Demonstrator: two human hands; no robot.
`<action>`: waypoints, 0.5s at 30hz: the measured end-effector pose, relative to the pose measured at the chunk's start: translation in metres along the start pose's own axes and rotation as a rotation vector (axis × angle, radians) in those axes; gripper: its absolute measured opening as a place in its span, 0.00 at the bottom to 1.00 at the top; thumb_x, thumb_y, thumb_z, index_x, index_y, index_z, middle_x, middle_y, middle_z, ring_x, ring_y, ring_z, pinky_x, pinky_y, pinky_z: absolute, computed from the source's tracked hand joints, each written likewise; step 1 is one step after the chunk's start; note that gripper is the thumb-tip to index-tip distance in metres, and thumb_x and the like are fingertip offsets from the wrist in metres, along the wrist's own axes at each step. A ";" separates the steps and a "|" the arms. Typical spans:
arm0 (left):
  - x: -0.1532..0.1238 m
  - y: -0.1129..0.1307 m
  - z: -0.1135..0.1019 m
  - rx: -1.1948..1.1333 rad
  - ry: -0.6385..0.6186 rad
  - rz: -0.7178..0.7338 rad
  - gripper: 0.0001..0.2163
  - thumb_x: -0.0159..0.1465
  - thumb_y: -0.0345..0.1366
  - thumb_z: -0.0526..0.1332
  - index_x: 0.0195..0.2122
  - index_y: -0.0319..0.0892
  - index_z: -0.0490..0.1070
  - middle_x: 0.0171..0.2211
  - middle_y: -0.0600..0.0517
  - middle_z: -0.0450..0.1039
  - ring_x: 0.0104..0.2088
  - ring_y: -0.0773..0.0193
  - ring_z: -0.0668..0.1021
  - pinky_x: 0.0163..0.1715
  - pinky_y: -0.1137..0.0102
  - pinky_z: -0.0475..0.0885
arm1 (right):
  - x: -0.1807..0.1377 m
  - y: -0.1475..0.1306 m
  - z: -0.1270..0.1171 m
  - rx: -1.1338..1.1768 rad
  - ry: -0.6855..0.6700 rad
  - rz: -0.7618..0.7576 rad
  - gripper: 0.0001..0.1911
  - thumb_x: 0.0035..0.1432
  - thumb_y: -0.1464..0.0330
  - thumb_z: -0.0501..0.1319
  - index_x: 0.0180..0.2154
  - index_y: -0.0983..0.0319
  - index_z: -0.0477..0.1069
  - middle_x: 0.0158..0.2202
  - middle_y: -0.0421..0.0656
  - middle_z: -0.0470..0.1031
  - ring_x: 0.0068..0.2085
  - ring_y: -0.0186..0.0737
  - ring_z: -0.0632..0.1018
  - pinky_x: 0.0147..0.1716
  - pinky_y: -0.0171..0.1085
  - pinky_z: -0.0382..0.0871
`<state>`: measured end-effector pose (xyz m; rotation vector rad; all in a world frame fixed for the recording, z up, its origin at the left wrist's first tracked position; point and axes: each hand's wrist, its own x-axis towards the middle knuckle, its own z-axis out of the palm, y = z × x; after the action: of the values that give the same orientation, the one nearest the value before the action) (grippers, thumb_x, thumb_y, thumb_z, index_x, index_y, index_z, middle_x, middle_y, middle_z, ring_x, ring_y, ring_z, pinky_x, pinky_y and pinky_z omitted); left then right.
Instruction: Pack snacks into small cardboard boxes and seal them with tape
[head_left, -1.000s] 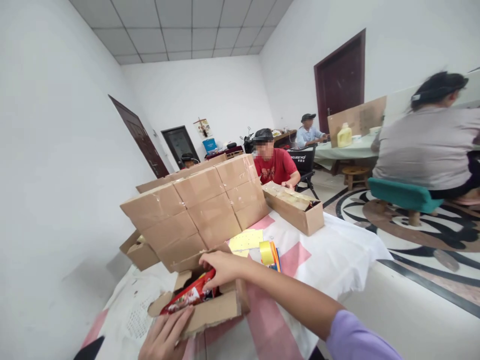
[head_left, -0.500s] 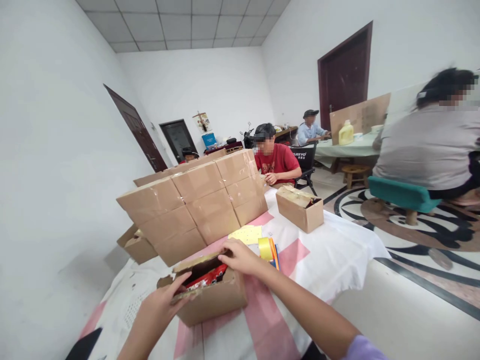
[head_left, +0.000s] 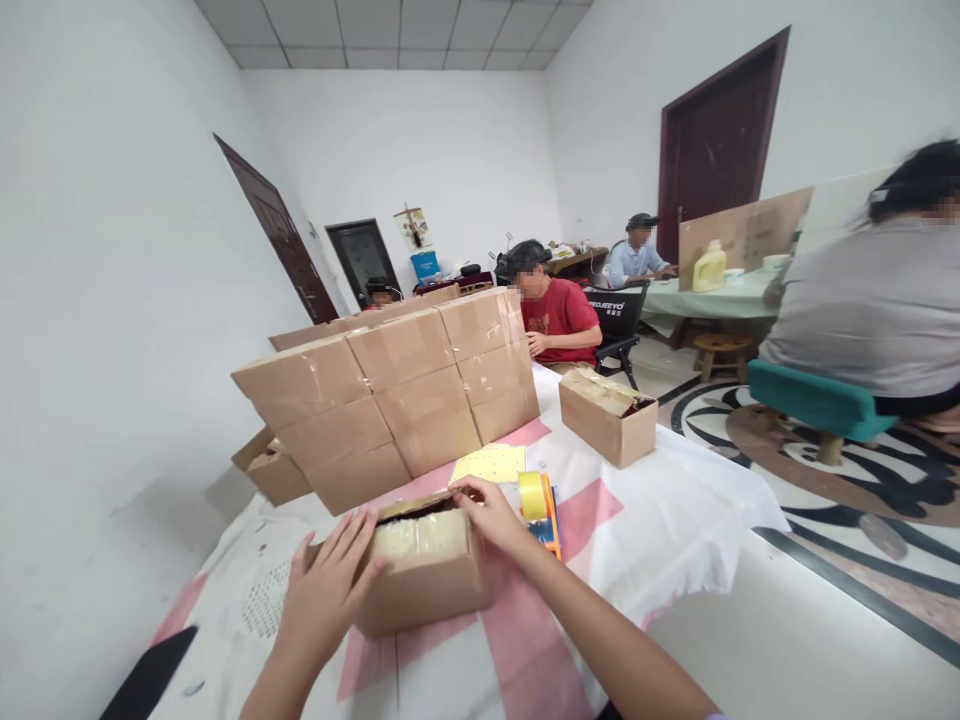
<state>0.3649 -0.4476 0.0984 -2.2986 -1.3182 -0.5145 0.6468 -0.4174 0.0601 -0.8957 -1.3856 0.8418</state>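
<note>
A small brown cardboard box (head_left: 424, 590) sits on the cloth right in front of me. Its near flap lies folded inward over the top, and a dark gap shows along the far edge. My left hand (head_left: 330, 580) rests on the box's left end, fingers stretched out and pressed against flap and side. At the far right corner my right hand (head_left: 487, 512) has its fingers curled over the edge, apparently pinching a flap. What lies inside is hidden by the flap. Just right of that hand is a yellow tape roll (head_left: 533, 496) on an orange and blue holder.
Behind the box stands a wall of taped cartons (head_left: 390, 400). Another partly open box (head_left: 607, 415) is at the table's right edge, and a yellow dotted sheet (head_left: 489, 463) lies nearby. A person in red (head_left: 562, 320) sits across; others sit farther off.
The near flap has come down over the opening, covering the red packets seen before. My left hand has flattened onto the box's left end. The camera view has shifted slightly.
</note>
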 end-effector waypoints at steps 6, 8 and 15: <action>-0.008 0.000 0.004 -0.017 0.016 -0.086 0.25 0.73 0.50 0.49 0.67 0.49 0.63 0.68 0.45 0.63 0.68 0.47 0.64 0.63 0.45 0.53 | -0.005 -0.008 -0.002 0.065 0.010 0.006 0.13 0.62 0.59 0.61 0.37 0.61 0.77 0.37 0.44 0.80 0.42 0.43 0.79 0.46 0.41 0.71; -0.011 0.000 0.004 -0.028 0.109 -0.158 0.25 0.72 0.50 0.49 0.66 0.45 0.64 0.69 0.42 0.63 0.69 0.46 0.62 0.59 0.50 0.60 | -0.003 -0.010 -0.001 0.054 0.036 -0.004 0.13 0.62 0.59 0.59 0.34 0.61 0.76 0.35 0.43 0.78 0.40 0.42 0.77 0.44 0.39 0.71; -0.023 0.009 -0.003 -0.081 0.189 -0.176 0.14 0.71 0.46 0.54 0.50 0.46 0.71 0.50 0.44 0.80 0.59 0.45 0.75 0.64 0.40 0.48 | 0.011 -0.003 0.001 -0.008 0.079 0.026 0.21 0.62 0.54 0.57 0.22 0.60 0.62 0.22 0.35 0.61 0.29 0.36 0.65 0.33 0.35 0.61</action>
<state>0.3614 -0.4693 0.0877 -2.1459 -1.4350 -0.8354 0.6455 -0.4090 0.0678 -0.9449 -1.3118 0.8125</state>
